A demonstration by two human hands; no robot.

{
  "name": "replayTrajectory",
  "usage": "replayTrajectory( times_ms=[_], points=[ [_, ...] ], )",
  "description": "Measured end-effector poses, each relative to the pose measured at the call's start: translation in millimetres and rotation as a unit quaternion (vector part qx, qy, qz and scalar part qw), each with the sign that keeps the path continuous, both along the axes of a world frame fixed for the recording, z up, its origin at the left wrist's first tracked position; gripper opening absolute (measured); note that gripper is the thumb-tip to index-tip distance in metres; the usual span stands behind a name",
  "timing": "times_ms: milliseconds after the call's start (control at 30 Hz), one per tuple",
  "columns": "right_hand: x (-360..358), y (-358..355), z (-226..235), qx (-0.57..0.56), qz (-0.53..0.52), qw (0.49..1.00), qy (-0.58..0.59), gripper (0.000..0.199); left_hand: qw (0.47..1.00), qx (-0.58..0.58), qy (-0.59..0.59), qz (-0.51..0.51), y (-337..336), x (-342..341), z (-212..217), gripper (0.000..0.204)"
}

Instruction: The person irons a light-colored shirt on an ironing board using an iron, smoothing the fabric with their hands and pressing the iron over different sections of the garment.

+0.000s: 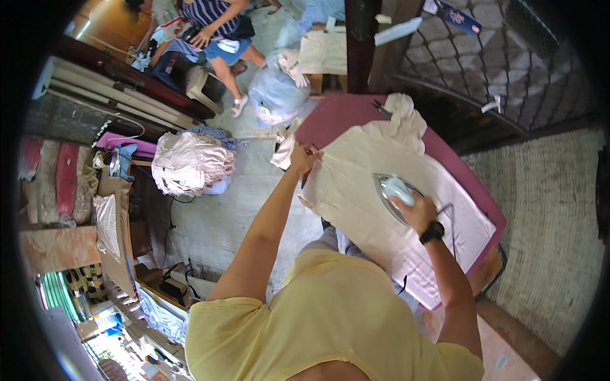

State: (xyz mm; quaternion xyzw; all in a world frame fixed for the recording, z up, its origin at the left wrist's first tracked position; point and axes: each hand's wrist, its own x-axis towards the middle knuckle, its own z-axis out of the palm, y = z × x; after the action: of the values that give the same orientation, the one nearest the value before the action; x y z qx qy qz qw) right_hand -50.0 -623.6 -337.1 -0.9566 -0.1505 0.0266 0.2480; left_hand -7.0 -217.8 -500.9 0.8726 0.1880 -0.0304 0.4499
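Two hands work — right hand (419, 213) grips the iron (395, 193), nose aimed up-left along the cream garment (368, 190); left hand (303, 159) pinches its edge.

floor (254, 171): grey concrete | right: woven mat (546, 216), diamond-mesh grille (508, 57) | centre: dark post (361, 38) | daylight

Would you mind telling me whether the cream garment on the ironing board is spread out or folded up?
Spread out: the cream garment lies flat across the board, left hand pinning its edge, right hand on the iron.
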Motion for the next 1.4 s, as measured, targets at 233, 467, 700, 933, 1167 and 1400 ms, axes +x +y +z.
replayTrajectory(
  times_ms=[233,467,700,933,1167,1400],
  points=[
    [21,31,5,0.014,0.042,0.998,0.045,0.06,0.996,0.074,-0.042,-0.001,-31,-2,30,0.029],
    [80,178,5,0.081,0.06,0.993,0.055,0.063,0.976,-0.135,-0.127,0.113,-5,3,-39,0.031],
    [86,151,2,-0.055,0.079,0.988,0.12,0.076,0.986,0.064,-0.137,0.064,-39,5,1,0.03],
    [20,-67,8,-0.038,-0.008,0.993,0.112,0.064,0.995,0.054,-0.068,0.053,-25,-3,-3,0.028],
    [-16,-157,-1,-0.04,0.045,0.998,0.009,0.052,0.989,0.098,-0.094,0.063,-42,-4,22,0.028],
    [-5,19,-14,-0.048,0.075,0.995,0.053,0.057,0.99,0.026,-0.126,0.052,-40,-2,4,0.026]
  ],
)
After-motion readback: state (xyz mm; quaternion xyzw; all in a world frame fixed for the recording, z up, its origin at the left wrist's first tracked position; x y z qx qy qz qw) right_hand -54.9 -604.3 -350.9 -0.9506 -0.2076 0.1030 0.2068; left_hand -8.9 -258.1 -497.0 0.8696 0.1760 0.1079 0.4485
